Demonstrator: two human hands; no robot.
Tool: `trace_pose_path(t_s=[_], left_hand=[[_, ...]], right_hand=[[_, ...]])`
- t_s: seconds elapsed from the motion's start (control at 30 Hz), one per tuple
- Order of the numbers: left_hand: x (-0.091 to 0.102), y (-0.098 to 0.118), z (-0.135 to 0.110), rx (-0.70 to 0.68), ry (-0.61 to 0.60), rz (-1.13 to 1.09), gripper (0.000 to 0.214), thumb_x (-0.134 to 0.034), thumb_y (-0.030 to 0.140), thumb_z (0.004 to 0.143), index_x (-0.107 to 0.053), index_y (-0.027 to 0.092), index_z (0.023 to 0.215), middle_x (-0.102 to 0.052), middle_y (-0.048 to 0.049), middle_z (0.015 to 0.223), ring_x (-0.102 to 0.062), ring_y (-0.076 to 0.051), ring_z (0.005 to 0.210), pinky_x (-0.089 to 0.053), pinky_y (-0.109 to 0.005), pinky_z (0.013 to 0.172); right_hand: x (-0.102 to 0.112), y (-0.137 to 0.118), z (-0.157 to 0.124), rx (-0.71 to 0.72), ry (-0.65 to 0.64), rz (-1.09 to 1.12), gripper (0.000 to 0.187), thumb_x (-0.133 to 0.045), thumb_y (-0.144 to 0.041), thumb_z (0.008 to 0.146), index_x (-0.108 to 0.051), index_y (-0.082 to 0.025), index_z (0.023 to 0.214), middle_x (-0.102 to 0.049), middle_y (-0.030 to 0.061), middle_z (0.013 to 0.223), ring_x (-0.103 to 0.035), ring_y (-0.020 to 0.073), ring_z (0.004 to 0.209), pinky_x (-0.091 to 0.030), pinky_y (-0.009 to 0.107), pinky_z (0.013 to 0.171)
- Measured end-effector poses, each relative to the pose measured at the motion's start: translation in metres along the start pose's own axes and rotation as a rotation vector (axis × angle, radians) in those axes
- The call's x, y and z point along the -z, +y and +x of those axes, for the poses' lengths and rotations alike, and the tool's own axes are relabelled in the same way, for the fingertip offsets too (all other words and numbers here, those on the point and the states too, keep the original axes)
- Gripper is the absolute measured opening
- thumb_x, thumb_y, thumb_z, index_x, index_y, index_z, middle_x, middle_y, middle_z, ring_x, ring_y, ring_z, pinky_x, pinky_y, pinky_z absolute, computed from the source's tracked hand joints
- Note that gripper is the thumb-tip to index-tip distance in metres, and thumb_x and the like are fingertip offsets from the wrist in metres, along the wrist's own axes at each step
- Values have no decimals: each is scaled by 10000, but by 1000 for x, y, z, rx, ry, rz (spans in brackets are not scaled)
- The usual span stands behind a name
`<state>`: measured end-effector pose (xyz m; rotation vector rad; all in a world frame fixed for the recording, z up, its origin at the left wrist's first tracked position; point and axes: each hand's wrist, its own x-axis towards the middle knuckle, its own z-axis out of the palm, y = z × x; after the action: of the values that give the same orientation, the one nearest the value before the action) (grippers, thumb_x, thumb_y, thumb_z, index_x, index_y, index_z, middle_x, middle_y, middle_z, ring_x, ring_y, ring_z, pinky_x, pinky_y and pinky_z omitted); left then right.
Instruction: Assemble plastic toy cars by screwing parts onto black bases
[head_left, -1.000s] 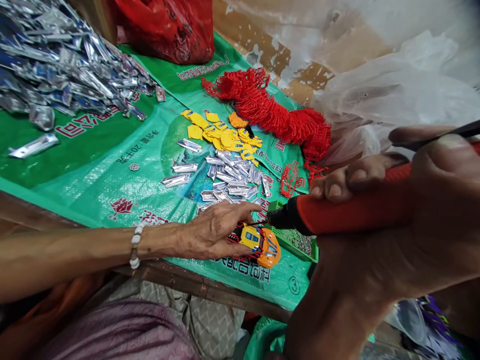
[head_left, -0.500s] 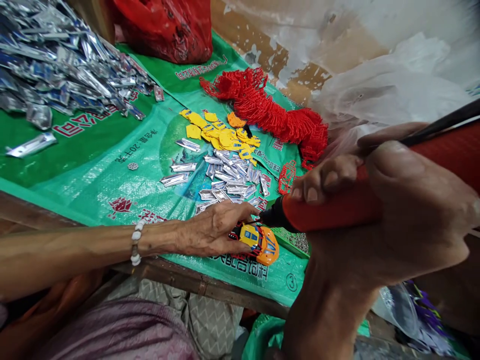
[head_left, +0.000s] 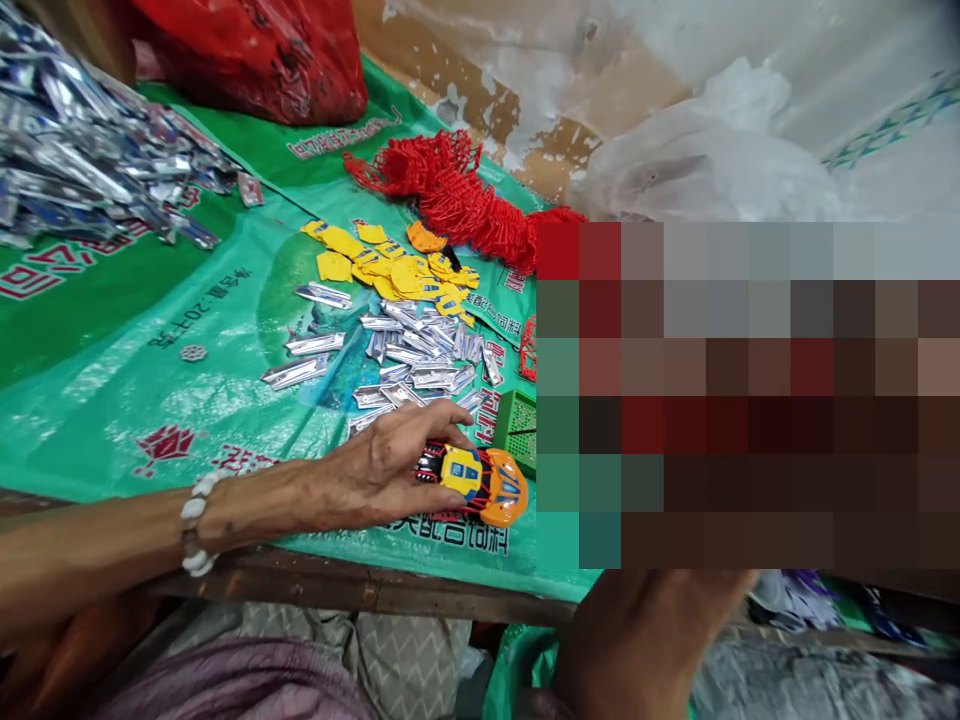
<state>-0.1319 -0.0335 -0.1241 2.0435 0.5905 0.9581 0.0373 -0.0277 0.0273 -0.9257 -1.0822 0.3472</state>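
My left hand [head_left: 382, 462], a white beaded bracelet at its wrist, is closed on a small toy car [head_left: 461, 470] with a yellow and orange top and black and red parts. The car lies at the mat's front part, thumb on the near side, fingers on the far side. From the right, my right forearm [head_left: 652, 640] reaches up into a pixelated patch that hides the hand. A thin dark screwdriver bit [head_left: 523, 431] sticks out of that patch over a green perforated tray [head_left: 512, 410]. Earlier, that hand's fingers were wrapped round a red electric screwdriver.
Silvery plastic pieces [head_left: 420, 350] and yellow body parts [head_left: 390, 260] lie beyond my left hand. Behind them runs a row of red frames [head_left: 465, 190]. A large silvery heap [head_left: 82, 150] and a red bag [head_left: 262, 60] are at far left, a white plastic bag [head_left: 720, 150] at right.
The screwdriver's tip has drawn away from the toy car to the green tray, which now shows more. My left hand keeps the car. The view has shifted to the right.
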Motion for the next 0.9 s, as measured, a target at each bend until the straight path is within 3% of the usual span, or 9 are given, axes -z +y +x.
trace_pose_path(t_s=[0.1, 0.27, 0.47, 0.63, 0.9], left_hand=[[-1, -2, -2, 24, 4, 14, 519, -698, 389, 896, -443, 206, 1309, -723, -80, 1127, -684, -231, 1007, -544, -371, 870], [-2, -3, -5, 28, 10, 14, 503, -690, 409, 901, -475, 216, 1312, -711, -92, 1155, -689, -232, 1027, -558, -367, 904], [-3, -4, -6, 30, 18, 29, 475, -688, 426, 903, -515, 200, 1284, -705, -104, 1156, -695, -249, 1030, -568, -394, 933], [-5, -6, -7, 7, 53, 52, 485, -682, 469, 900, -527, 205, 1276, -707, -99, 1121, -698, -254, 995, -588, -393, 884], [-3, -3, -5, -7, 49, 68, 448, -683, 436, 900, -544, 207, 1258, -710, -90, 1097, -698, -246, 972, -591, -385, 875]], right_hand=[[13, 26, 4, 54, 182, 41, 94, -709, -230, 623, -638, -198, 675, -513, -72, 457, -436, 114, 364, -391, 280, 329], [25, 55, -1, 34, 160, 23, 111, -748, -206, 687, -667, -192, 761, -557, -55, 525, -494, 123, 373, -404, 266, 317], [30, 57, -4, 57, 91, -15, 89, -738, -220, 732, -668, -199, 783, -528, -64, 512, -500, 115, 365, -422, 254, 329], [30, 57, -7, 6, 110, 24, 85, -726, -181, 734, -673, -182, 800, -558, -71, 512, -513, 101, 382, -445, 232, 352], [29, 60, -5, 43, 103, -21, 69, -729, -210, 724, -702, -231, 784, -555, -62, 523, -515, 128, 379, -423, 263, 322]])
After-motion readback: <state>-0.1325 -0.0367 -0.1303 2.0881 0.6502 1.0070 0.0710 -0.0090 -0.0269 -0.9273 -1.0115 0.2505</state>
